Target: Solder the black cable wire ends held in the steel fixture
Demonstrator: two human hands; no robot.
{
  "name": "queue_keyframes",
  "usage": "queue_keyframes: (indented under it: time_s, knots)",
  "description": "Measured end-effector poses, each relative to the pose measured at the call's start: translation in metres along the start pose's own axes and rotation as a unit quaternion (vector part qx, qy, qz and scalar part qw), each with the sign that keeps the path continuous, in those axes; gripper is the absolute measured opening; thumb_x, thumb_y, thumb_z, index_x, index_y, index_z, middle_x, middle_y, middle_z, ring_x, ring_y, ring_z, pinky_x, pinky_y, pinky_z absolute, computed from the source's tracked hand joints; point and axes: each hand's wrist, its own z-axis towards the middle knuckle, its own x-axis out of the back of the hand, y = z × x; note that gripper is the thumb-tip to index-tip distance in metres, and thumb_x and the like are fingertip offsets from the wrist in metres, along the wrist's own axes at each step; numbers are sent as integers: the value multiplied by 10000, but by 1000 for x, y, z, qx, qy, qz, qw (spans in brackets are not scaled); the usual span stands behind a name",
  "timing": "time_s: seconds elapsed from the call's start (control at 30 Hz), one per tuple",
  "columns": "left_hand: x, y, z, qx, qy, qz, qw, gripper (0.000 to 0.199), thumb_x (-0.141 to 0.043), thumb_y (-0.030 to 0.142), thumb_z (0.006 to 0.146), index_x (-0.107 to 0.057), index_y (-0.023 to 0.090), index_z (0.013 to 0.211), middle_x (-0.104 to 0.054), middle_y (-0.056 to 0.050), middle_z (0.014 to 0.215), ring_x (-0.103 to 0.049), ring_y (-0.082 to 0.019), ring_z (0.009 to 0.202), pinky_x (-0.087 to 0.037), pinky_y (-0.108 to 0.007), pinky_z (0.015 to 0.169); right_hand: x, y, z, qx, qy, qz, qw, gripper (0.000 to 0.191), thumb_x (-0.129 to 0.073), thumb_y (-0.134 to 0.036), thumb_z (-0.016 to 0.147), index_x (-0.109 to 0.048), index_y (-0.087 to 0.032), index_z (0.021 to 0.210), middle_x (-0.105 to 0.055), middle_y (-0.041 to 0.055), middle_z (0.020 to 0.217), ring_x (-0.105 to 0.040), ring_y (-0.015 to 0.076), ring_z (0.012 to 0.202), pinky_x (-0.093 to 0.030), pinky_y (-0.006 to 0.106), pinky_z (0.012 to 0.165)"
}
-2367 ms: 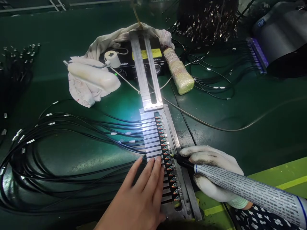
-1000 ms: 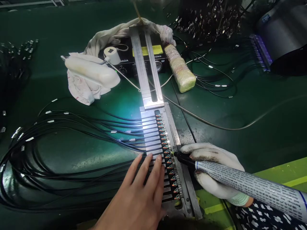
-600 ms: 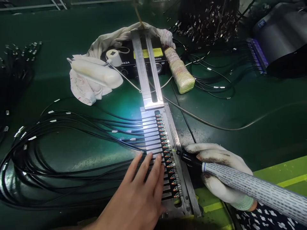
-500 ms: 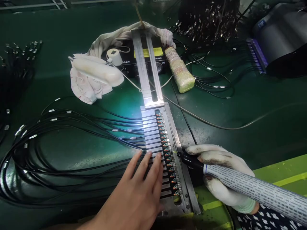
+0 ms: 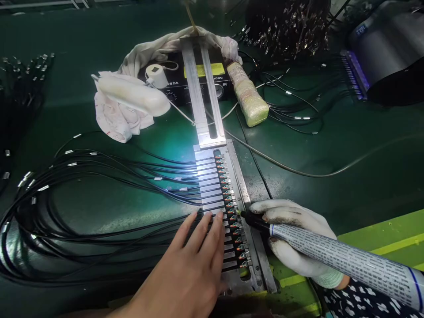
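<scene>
My bare left hand (image 5: 195, 260) lies with its fingers stretched out over black cables (image 5: 142, 234) and the slotted metal fixture (image 5: 208, 193). Its fingertips rest beside a row of small metal cable ends (image 5: 233, 217) with orange and green bits. In a stained white glove, my right hand (image 5: 298, 234) is wrapped round a pen-shaped glue dispenser (image 5: 334, 254), which has a black nose and a grey patterned barrel. The dispenser's thin tip points left at a cable end near the middle of the row, close to my left fingertips. Whether it touches is too small to tell.
Behind the fixture stands a black box (image 5: 175, 92) with a gauge and dials, a metal bracket (image 5: 195, 88) before it. A cloth-wrapped white piece (image 5: 132, 95) and a wrapped yellowish block (image 5: 250, 99) flank it. Cable bundles (image 5: 23, 84) and a dark purple-lit device (image 5: 380, 57) lie farther out.
My right hand and the dispenser have moved left, bringing the tip from the fixture's rail to the cable ends. My left hand stays nearly in place. The whole view has shifted slightly.
</scene>
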Motion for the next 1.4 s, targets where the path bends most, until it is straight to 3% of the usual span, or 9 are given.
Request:
queue_keyframes:
  time_s: [0.5,1.4]
  knots:
    - [-3,1,-1,4,2,-8,1000,639,-566,555,876,-594,66,1286,-520,-181,1410,-485,-334,1266,-150,-462,1139,-2,-4,1,16,23,-6,1000,200,-661,-172,746,-640,-172,945,-727,96,974,-713,225,891,-603,345,769]
    - [0,1,-1,2,-6,9,1000,594,-511,549,913,-607,89,1276,-533,-165,1405,-501,-309,1263,-188,-449,1133,1,-1,2,9,11,-8,1000,201,-678,-225,753,-634,-197,946,-736,103,980,-718,245,886,-610,361,763]
